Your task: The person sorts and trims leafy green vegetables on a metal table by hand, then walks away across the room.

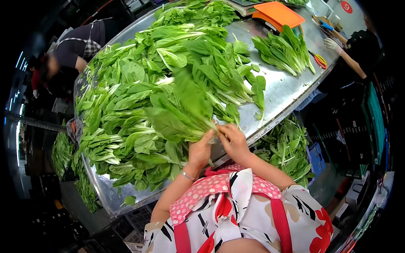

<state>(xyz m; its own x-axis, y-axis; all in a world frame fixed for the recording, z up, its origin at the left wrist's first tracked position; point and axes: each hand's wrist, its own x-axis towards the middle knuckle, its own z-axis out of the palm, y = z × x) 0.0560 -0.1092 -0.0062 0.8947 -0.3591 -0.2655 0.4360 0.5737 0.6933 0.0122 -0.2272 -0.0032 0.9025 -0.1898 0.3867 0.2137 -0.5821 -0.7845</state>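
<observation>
Clock taken about the two hands, 12 at the top of the view. Right hand [233, 141]: nearly closed, fingers curled together, fingertips pinching at the pale stem ends of a leafy bunch [180, 111]. Left hand [200, 152]: closed on the same bunch near its base, thumb laid up along the stems; its other fingers were mostly hidden beneath the leaves, so their exact curl could not be told. The hands were close together, fingertips nearly meeting at the stems. Left forearm came in from 7 o'clock, a silver bracelet [188, 175] at the wrist; right forearm came in from 4 o'clock. The held bunch was tilted, its leaves fanning toward 10 and 11 o'clock over the near edge of a metal table [258, 113]. A broad pile of greens [126, 99] covered the table from 8 round to 12 o'clock. A separate bunch [287, 52] lay just past 1 o'clock, with scissors [319, 60] just beside it near 2. An orange-topped scale [278, 16] stood at 1 o'clock; a co-worker's gloved hand [334, 45] was at 2. More greens [287, 147] sat below table level at 3 o'clock.
</observation>
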